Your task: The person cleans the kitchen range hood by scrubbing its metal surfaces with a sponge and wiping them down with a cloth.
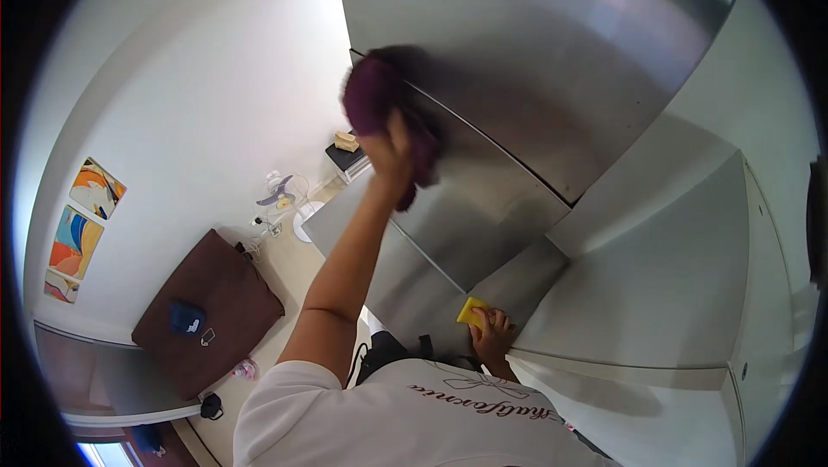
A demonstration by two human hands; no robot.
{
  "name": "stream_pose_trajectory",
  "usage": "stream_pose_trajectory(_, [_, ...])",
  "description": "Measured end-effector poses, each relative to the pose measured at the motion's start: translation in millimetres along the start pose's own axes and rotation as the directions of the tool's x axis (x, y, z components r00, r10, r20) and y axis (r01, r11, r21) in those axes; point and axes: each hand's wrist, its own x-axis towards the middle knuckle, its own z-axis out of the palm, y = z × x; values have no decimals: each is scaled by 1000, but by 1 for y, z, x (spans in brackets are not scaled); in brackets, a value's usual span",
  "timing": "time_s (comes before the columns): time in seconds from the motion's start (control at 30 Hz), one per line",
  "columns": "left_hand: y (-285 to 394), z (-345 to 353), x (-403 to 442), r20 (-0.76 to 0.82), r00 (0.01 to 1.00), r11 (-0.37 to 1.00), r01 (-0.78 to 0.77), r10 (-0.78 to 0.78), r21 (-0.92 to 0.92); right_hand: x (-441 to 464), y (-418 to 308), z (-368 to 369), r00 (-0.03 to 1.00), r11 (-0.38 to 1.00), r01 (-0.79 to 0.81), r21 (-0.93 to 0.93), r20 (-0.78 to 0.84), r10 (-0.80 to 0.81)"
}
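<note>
My left hand point(390, 155) is raised on an outstretched arm, its fingers closed on a dark purple cloth point(373, 96). The cloth is bunched, slightly blurred, and lies against a brushed steel refrigerator point(517, 53) near its left edge, across the seam between two door panels. Lower down and close to my body, my right hand point(492, 335) grips a yellow sponge point(472, 311), which shows beyond my fingertips. That hand is in front of the lower steel panel; whether the sponge touches it I cannot tell.
Grey cabinet panels point(647, 269) stand close on my right. To the left are a white fan point(280, 195), a small shelf with a box point(347, 141), and a brown sofa point(207, 303) with a dark blue cap point(187, 319). Colourful pictures point(78, 243) hang on the white wall.
</note>
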Motion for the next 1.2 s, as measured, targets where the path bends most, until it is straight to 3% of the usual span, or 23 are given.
stream_pose_trajectory(0.03, [-4, -5, 6, 33, 975, 958, 224, -221, -179, 0, -1, 1, 1000, 1000, -9, 7, -2, 9])
stream_pose_trajectory(0.07, [-7, -5, 6, 42, 973, 957, 229, -225, -177, -2, -1, 2, 1000, 1000, -17, 11, 2, 17])
stream_pose_trajectory(0.13, [-3, -3, 9, 20, 1000, 1000, -21, 21, -11, 0, 1, 5, 1000, 1000, 0, -16, -11, 0])
stream_pose_trajectory(0.17, [16, -2, 16, 85, 976, 977, -206, 201, 50, 2, 0, 4, 1000, 1000, -13, -14, -8, 13])
stream_pose_trajectory(0.2, [30, -2, 15, 95, 977, 980, -197, 193, 39, 2, -1, 2, 1000, 1000, -4, -16, -4, 4])
stream_pose_trajectory(0.27, [52, 3, 8, 284, 854, 879, -472, 436, 70, 7, -1, -3, 1000, 1000, -15, -23, -6, 15])
stream_pose_trajectory(0.33, [69, 8, -7, 296, 829, 866, -500, 474, 13, 10, -2, -6, 1000, 1000, 20, 1, 7, -20])
stream_pose_trajectory(0.43, [90, 8, -30, 431, 816, 918, -386, 385, -91, 4, -4, -9, 1000, 1000, 4, 30, -1, -4])
stream_pose_trajectory(0.5, [88, 19, -45, 412, 697, 803, -568, 586, -181, 4, -3, -4, 1000, 1000, 0, 32, -30, 1])
stream_pose_trajectory(0.53, [96, 23, -40, 407, 693, 797, -573, 595, -190, 3, -3, -3, 999, 999, 3, 32, -45, -2])
stream_pose_trajectory(0.6, [113, 31, -27, 499, 545, 678, -724, 673, -124, 2, -2, -2, 997, 999, 7, 36, -76, -4])
stream_pose_trajectory(0.63, [123, 37, -21, 548, 596, 747, -660, 587, -83, 2, -2, -3, 996, 999, 13, 42, -88, -9])
stream_pose_trajectory(0.7, [143, 46, 16, 579, 595, 772, -628, 558, -98, 2, -3, -3, 995, 999, 3, 50, -99, 2])
stream_pose_trajectory(0.8, [179, 71, 87, 485, 574, 683, -726, 660, -71, 0, -2, -4, 995, 999, -9, 51, -98, 14])
stream_pose_trajectory(0.83, [191, 84, 105, 406, 659, 760, -628, 633, -167, -2, -3, -4, 995, 999, -8, 48, -102, 13])
stream_pose_trajectory(0.87, [175, 122, 154, 45, 354, 357, -923, 934, -144, -3, -3, -3, 995, 999, -9, 52, -103, 15])
stream_pose_trajectory(0.9, [196, 116, 161, 194, 478, 506, -851, 857, -140, -3, -3, -3, 994, 999, -7, 49, -113, 13])
stream_pose_trajectory(1.03, [219, 112, 161, 366, 455, 514, -854, 812, -76, -2, -4, -5, 987, 999, -4, 41, -157, 10])
stream_pose_trajectory(1.13, [220, 94, 131, 573, 279, 390, -917, 771, -78, -1, -1, -5, 988, 997, 10, 77, -152, 2])
stream_pose_trajectory(1.2, [223, 72, 102, 779, 64, 278, -949, 624, -145, -4, 3, 6, 983, 993, 23, 115, -184, -1])
